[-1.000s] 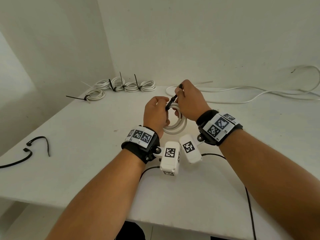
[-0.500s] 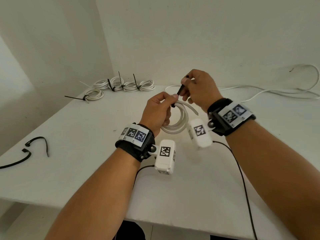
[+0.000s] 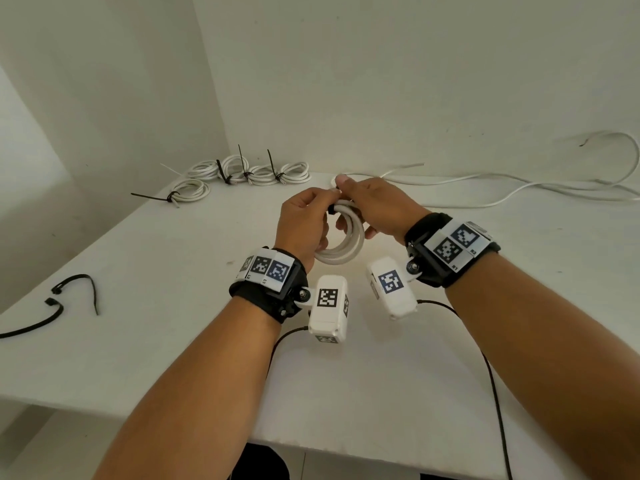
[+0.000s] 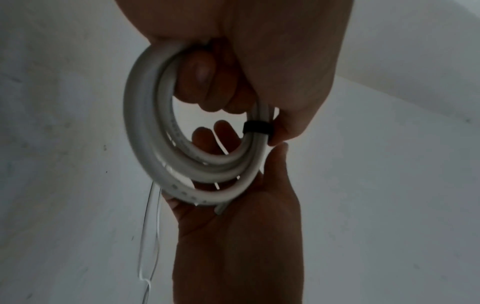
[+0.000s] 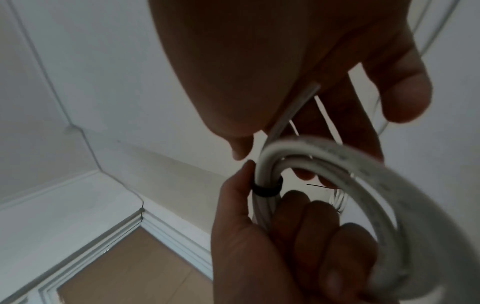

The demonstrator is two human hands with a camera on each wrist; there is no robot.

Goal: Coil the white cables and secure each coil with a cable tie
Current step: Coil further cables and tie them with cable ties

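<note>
Both hands are up over the middle of the worktop (image 3: 173, 341) with a white cable coil (image 3: 341, 251) held between them, off the surface. It is a small ring of several loops, smooth and pale, with faint printed marks along one loop, and a black cable tie (image 4: 257, 128) sits snug around the bundle on one side. The left hand (image 3: 304, 230) grips the coil, fingers curled through the ring and thumb tip right at the tie. The right hand (image 3: 374, 209) meets it from the other side, thumb and forefinger pinched together at the top of the coil; whether they are closed on the tie's tail or on the cable itself I cannot tell. One cut cable end (image 4: 219, 209) pokes out at the ring's edge.

At the back left, four finished coils (image 3: 249, 173) lie in a row by the wall, each with a black tie, and a fifth coil (image 3: 188, 190) lies just in front. Loose white cable (image 3: 519, 192) trails along the back right. Spare black ties (image 3: 79, 289) lie at the left edge, well apart from the hands.
</note>
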